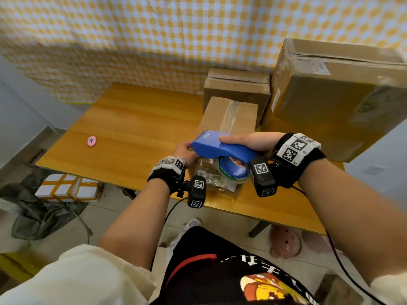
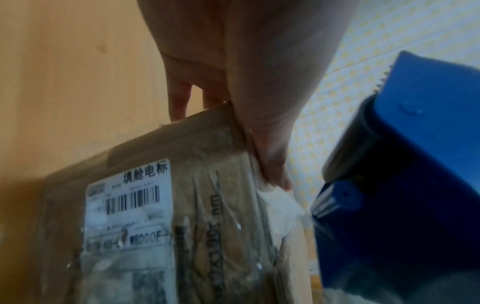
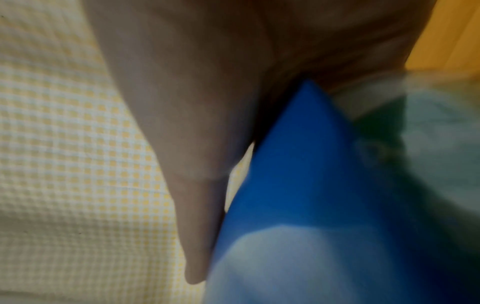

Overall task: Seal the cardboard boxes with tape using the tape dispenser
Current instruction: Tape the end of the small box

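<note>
A small cardboard box [image 1: 229,116] with clear tape along its top seam stands on the wooden table [image 1: 132,128]. Its near face carries a shipping label [image 2: 135,197]. My left hand [image 1: 184,150] grips the box [image 2: 207,226] at its upper left edge, thumb [image 2: 267,144] on the near face and fingers [image 2: 179,96] over the far side. My right hand [image 1: 242,140] holds the blue tape dispenser [image 1: 220,148] by its handle just above the near end of the box, thumb [image 3: 197,205] lying along the top. The tape roll [image 1: 233,170] hangs below the handle. The serrated blade end of the dispenser [image 2: 415,164] is close beside my left thumb.
Two larger cardboard boxes [image 1: 237,89] [image 1: 334,95] stand at the back right against a yellow checked curtain. A small pink object [image 1: 91,141] lies on the left of the table. On the floor sit a white taped box [image 1: 66,188] and a pink bowl [image 1: 286,243].
</note>
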